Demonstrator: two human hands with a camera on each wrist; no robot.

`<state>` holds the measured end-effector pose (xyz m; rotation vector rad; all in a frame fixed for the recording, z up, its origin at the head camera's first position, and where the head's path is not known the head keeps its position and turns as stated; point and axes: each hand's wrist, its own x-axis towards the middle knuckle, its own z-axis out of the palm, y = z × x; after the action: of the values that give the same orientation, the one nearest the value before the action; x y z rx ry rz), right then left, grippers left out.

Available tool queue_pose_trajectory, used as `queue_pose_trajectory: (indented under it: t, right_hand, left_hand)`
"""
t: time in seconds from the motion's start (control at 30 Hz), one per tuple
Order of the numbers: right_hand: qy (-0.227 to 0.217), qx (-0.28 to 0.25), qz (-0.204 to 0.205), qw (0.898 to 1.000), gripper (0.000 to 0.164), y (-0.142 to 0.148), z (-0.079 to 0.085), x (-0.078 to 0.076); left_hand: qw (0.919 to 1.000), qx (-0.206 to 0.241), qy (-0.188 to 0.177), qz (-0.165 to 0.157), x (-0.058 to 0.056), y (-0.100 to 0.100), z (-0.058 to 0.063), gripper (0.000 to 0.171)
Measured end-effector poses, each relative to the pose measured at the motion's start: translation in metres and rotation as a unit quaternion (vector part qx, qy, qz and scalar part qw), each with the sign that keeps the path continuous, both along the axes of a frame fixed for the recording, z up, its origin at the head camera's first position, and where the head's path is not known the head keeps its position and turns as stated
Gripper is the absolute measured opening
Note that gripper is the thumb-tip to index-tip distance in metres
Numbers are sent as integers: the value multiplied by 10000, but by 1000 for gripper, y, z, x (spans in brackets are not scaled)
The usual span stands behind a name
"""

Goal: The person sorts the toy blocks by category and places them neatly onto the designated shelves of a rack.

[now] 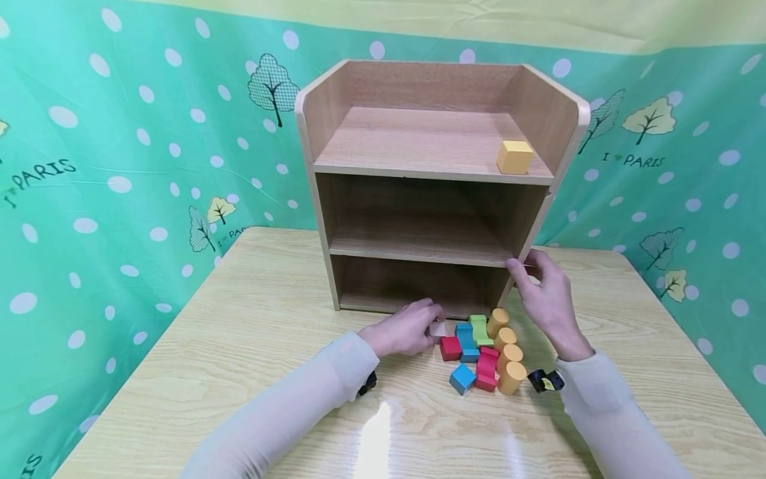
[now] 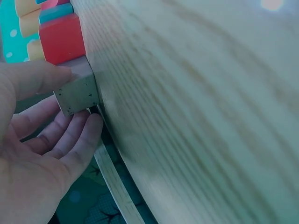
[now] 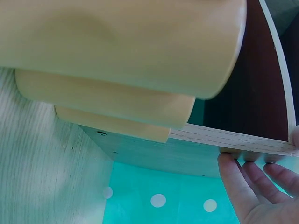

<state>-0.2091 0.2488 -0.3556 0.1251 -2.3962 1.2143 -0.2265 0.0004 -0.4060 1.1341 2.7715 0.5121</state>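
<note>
My left hand (image 1: 409,327) pinches a small pale wooden cube (image 2: 78,93) between thumb and fingers, low at the front of the wooden shelf (image 1: 419,169). Beside that cube sits a red block (image 1: 451,348). My right hand (image 1: 549,296) holds the shelf's right side panel, its thumb at the front edge and its fingers (image 3: 257,179) against the outer face. Between the hands lie blue (image 1: 467,342), green (image 1: 480,330) and red (image 1: 487,369) curved blocks, next to a row of several yellow cylinders (image 1: 510,378).
A yellow cube (image 1: 514,158) rests on the shelf's top board at the right. One blue cube (image 1: 462,378) stands in front of the other blocks. The wooden table (image 1: 251,319) extends to both sides, with a green dotted curtain (image 1: 149,133) behind.
</note>
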Motion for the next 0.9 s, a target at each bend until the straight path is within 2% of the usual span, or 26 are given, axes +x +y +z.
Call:
queue_pose_trajectory:
  t: [0.67, 0.9]
  right_hand:
    - [40, 14, -13, 10000, 53, 0, 1, 0]
    - [13, 59, -5, 10000, 53, 0, 1, -1]
  left_hand:
    - [9998, 121, 113, -66, 1, -1, -1, 36]
    - [9998, 187, 23, 5, 1, -2, 0, 36]
